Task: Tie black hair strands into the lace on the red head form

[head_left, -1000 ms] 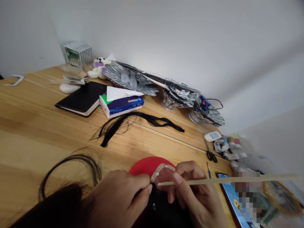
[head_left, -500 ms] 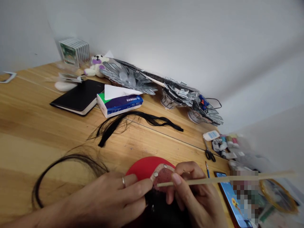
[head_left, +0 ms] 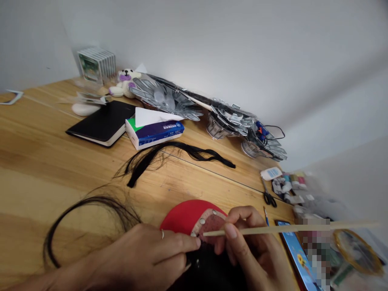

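- Loose loop of black hair (head_left: 87, 200): lies on the pale wooden tabletop (head_left: 45, 161), far left.
- Left hand (head_left: 145, 258): ringed, with thumb and forefinger pinched on a dark hair bundle (head_left: 209, 270) at the lower edge of the red domed form (head_left: 178, 214).
- Right hand (head_left: 251, 250): grips a thin pale wooden stick (head_left: 287, 229). The stick's long axis runs left to right. Its tip rests at the form's pinned pink patch (head_left: 212, 223), just right of the left fingertips.

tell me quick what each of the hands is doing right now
left hand: pinched shut at the black hair beside the red dome
right hand: closed, holding a thin wooden stick
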{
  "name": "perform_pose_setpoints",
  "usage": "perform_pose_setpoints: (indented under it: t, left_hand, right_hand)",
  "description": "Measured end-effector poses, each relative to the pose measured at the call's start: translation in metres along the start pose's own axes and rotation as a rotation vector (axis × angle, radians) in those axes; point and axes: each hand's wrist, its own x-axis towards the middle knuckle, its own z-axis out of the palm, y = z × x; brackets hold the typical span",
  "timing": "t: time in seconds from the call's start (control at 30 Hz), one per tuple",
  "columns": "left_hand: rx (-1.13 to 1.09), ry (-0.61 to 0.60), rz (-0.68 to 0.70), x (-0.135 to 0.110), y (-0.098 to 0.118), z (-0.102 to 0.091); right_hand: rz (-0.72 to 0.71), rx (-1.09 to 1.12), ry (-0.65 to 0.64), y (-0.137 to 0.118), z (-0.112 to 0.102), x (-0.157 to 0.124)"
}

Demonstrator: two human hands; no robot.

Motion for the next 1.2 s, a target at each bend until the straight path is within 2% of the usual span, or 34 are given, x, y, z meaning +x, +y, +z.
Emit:
perform_pose_setpoints:
  t: [0.1,0.27,0.37,0.5,0.63,0.73,0.97,1.2]
  left_hand:
    - [-0.017,0.001,0.054,0.002,0.0,-0.003]
    - [0.011,0.051,0.096,0.001,-0.002,-0.003]
    - [0.138,0.126,0.154,0.002,0.001,-0.008]
    - [0.214,0.134,0.141,0.006,0.006,-0.015]
    - [0.201,0.226,0.205,0.009,0.005,-0.014]
    - [0.217,0.263,0.226,0.01,0.005,-0.013]
    - [0.221,0.188,0.219,0.007,0.003,-0.012]
    - [0.216,0.15,0.214,0.006,-0.002,-0.008]
  right_hand:
    - [-0.001,0.033,0.009,-0.002,0.003,0.0]
    - [0.033,0.149,0.11,-0.004,0.01,-0.003]
    - [0.004,0.114,0.048,-0.003,0.006,-0.004]
    - [-0.043,0.039,-0.085,-0.001,-0.005,-0.003]
    - [-0.121,0.022,-0.109,0.0,-0.007,-0.002]
    - [-0.195,0.024,-0.079,0.0,-0.005,-0.001]
    - [-0.23,-0.207,0.03,0.007,-0.007,-0.008]
    - [-0.301,-0.237,0.059,0.006,-0.006,-0.009]
